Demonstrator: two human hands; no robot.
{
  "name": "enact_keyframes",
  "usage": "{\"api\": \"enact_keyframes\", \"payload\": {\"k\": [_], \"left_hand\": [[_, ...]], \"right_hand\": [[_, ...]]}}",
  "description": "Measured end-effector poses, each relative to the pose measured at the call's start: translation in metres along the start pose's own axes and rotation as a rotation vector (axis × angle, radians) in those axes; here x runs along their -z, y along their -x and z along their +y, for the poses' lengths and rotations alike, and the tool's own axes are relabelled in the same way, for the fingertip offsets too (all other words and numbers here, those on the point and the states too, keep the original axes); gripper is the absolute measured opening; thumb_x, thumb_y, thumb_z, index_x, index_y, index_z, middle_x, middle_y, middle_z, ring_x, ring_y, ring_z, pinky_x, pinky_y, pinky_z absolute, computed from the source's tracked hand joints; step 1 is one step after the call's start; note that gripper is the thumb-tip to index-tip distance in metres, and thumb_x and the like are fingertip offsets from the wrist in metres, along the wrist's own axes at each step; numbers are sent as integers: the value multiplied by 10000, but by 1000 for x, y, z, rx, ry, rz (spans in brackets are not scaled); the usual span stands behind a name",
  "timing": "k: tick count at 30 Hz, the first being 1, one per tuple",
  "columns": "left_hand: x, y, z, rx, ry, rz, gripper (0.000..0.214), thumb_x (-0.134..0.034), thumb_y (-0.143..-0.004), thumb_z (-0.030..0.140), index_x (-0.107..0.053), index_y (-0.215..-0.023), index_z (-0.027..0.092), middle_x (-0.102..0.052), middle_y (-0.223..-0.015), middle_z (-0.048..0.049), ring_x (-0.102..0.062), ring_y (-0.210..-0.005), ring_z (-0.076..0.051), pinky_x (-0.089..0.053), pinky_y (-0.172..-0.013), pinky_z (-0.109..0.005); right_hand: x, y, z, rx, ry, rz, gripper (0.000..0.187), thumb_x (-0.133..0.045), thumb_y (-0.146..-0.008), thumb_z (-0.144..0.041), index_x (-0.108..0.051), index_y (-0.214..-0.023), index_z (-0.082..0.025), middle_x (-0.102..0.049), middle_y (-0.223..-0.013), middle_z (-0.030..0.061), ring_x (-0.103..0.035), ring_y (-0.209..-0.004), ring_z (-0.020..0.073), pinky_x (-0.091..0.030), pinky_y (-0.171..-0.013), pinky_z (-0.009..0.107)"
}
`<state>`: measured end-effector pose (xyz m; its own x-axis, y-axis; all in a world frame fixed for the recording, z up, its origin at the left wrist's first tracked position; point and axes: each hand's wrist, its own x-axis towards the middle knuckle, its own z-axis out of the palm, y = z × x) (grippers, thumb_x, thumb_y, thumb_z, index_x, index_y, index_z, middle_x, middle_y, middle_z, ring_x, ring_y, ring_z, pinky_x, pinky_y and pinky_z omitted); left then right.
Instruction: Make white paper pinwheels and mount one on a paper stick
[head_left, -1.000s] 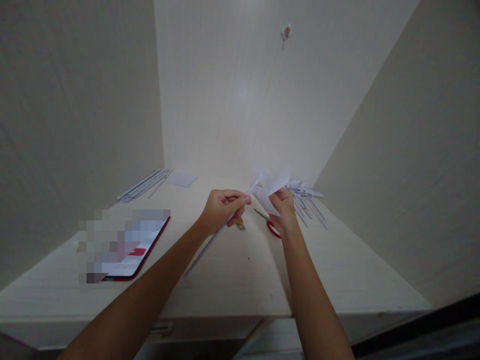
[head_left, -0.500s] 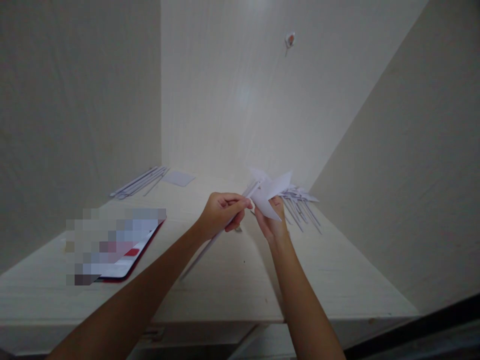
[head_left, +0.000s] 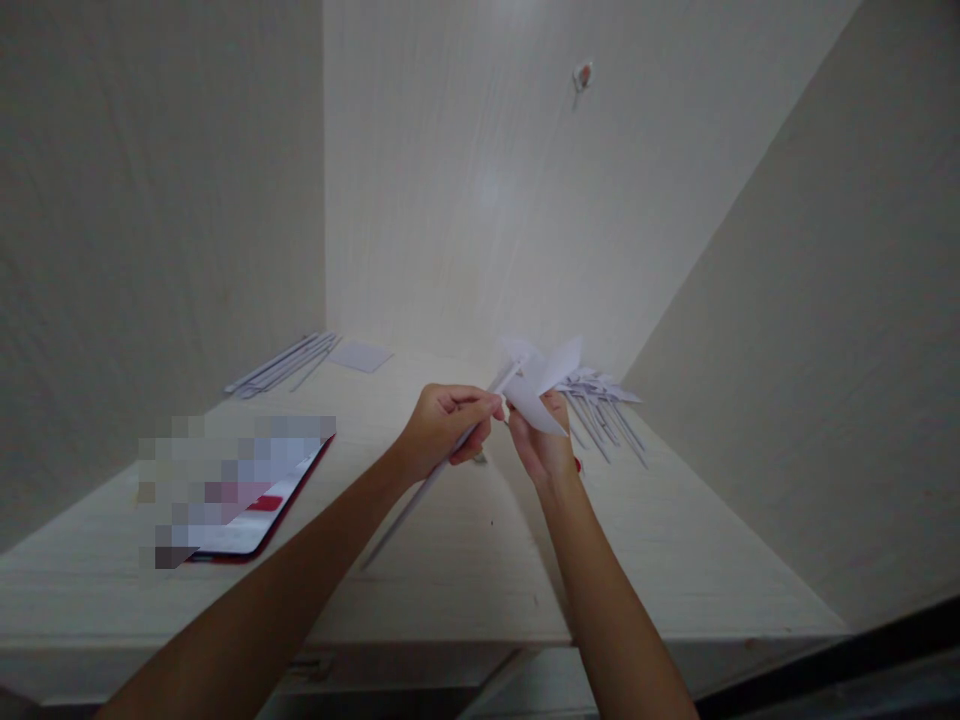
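My left hand (head_left: pixel 450 425) is closed around a white paper stick (head_left: pixel 409 510), which slants from lower left up toward the paper blades. At the stick's upper end is a white paper pinwheel (head_left: pixel 536 385) with curved, pointed blades. Behind and below those blades, my right hand (head_left: pixel 546 435) grips the pinwheel, its fingers partly hidden by the paper. Beyond that hand lies a pile of paper pinwheels (head_left: pixel 596 385) with their sticks (head_left: pixel 607 430) pointing toward me. A small object (head_left: pixel 480 457) shows on the table just under my left fingers, too covered to name.
Rolled paper sticks (head_left: pixel 285 365) lie at the back left beside a flat white paper sheet (head_left: pixel 361 356). A tablet in a red-edged case (head_left: pixel 259 530), partly blurred out, rests on the left of the pale table (head_left: pixel 435 600). Walls enclose the back and both sides.
The pinwheel has turned slightly, its front blade shifting a little right and up. A bit of something red now shows beside my right wrist. Both hands keep their hold.
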<state>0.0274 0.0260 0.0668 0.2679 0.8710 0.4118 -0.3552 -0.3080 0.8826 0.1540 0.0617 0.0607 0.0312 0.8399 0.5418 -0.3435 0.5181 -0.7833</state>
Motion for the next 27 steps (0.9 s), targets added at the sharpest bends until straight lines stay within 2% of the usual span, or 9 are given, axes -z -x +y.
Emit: {"api": "enact_keyframes", "payload": {"k": [3, 7, 10, 12, 16, 20, 27], "left_hand": [[2, 0, 3, -47, -63, 73, 227, -609, -731, 343, -617, -663, 126, -446, -349, 53, -306, -229, -31, -178, -253, -154], [8, -1, 5, -166, -204, 274, 235, -579, -759, 349, -633, -721, 123, -389, -375, 69, -285, -278, -25, -189, -296, -167], [12, -1, 3, -303, -408, 382, 258, -518, -810, 341, -657, -799, 123, -380, -415, 58, -330, -347, -43, -229, -349, -178], [12, 0, 2, -401, -566, 421, 247, -508, -819, 310, -670, -822, 123, -429, -450, 38, -371, -392, -55, -262, -385, -183], [8, 1, 4, -602, -823, 411, 203, -502, -820, 229, -678, -817, 126, -604, -607, -27, -495, -509, -85, -363, -486, -193], [7, 1, 4, -787, -986, 328, 173, -496, -825, 172, -656, -854, 110, -670, -738, -69, -589, -638, -116, -433, -600, -215], [12, 1, -1, -848, -1061, 253, 160, -487, -837, 154, -633, -870, 99, -675, -756, -77, -608, -661, -115, -459, -626, -217]], "right_hand": [[6, -4, 1, 3, 6, 48, 181, -589, -639, -332, -639, -785, -238, -664, -781, 22, -594, -761, 152, -461, -754, 304], [14, -9, -2, 54, 1, 84, 202, -584, -659, -311, -645, -834, -230, -667, -848, 28, -593, -827, 147, -444, -803, 303], [17, -9, -5, 122, 70, 108, 232, -592, -675, -331, -645, -864, -207, -651, -916, 53, -583, -880, 162, -430, -834, 328], [16, -8, -7, 158, 137, 130, 231, -608, -674, -342, -646, -842, -190, -627, -962, 72, -569, -902, 171, -432, -821, 332], [13, -3, -10, 192, 192, 136, 192, -642, -669, -332, -637, -790, -184, -556, -1029, 68, -548, -870, 150, -441, -739, 287], [10, -1, -12, 266, 247, 175, 171, -653, -672, -327, -631, -755, -180, -504, -1013, 42, -519, -863, 127, -422, -686, 238], [10, -3, -9, 303, 229, 161, 128, -664, -669, -295, -634, -713, -179, -477, -930, 21, -502, -847, 119, -402, -660, 226]]}}
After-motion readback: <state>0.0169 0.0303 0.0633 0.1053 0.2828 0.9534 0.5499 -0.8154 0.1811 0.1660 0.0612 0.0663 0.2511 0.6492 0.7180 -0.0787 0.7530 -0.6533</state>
